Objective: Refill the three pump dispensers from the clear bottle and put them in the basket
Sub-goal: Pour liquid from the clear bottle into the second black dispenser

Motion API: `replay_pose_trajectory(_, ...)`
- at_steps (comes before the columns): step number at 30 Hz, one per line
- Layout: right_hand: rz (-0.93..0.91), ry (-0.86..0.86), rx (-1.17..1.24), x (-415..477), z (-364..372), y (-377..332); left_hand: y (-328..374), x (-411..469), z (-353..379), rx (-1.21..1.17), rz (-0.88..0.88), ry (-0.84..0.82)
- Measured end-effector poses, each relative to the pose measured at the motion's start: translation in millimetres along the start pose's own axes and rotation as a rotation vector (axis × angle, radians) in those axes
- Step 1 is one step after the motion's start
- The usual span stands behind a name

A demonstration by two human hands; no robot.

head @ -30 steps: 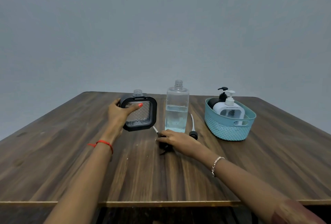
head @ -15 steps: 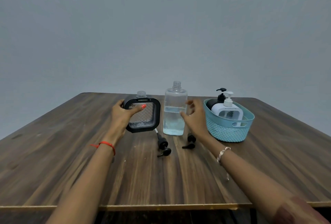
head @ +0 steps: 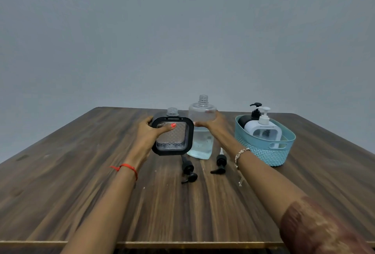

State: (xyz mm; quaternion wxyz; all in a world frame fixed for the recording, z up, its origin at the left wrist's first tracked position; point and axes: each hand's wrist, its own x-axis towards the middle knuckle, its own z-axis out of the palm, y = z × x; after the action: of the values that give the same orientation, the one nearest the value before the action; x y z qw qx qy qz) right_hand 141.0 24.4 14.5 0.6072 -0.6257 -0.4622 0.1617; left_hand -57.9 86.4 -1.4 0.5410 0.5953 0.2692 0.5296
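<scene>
Black-framed dispenser [head: 172, 135]: uncapped, upright at the table centre, left hand [head: 149, 135] wrapped around its side, thumb across the front.
Clear bottle [head: 201, 130]: just at its 3 o'clock, part full, uncapped; right hand [head: 214, 125] curls around its upper body.
Table [head: 60, 182]: wooden; open room at 9 o'clock and toward the near edge.
Pumps: two black pump heads [head: 188, 171] [head: 220, 164] lie loose at 6 o'clock of the bottles.
Basket [head: 263, 152]: teal, at 3 o'clock, holding two capped dispensers, one black [head: 246, 119], one white [head: 262, 130].
</scene>
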Motion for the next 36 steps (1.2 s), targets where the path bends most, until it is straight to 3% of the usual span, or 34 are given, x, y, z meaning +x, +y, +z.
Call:
replay_pose_trajectory(8, -0.074, 0.135, -0.046, -5, 4, -28, 8, -5, 2, 0.038, 0.02, -0.004)
replay_pose_trajectory(13, -0.236, 0.212, -0.258, -4, -8, -56, 17, -10, 8, 0.006, 0.034, 0.017)
replay_pose_trajectory(25, -0.523, 0.231, -0.702, -20, -47, -71, 33, -18, 32, 0.092, 0.089, 0.036)
replay_pose_trajectory(36, -0.62, 0.247, -0.969, -26, -62, -70, 36, -21, 47, 0.139, 0.095, 0.05)
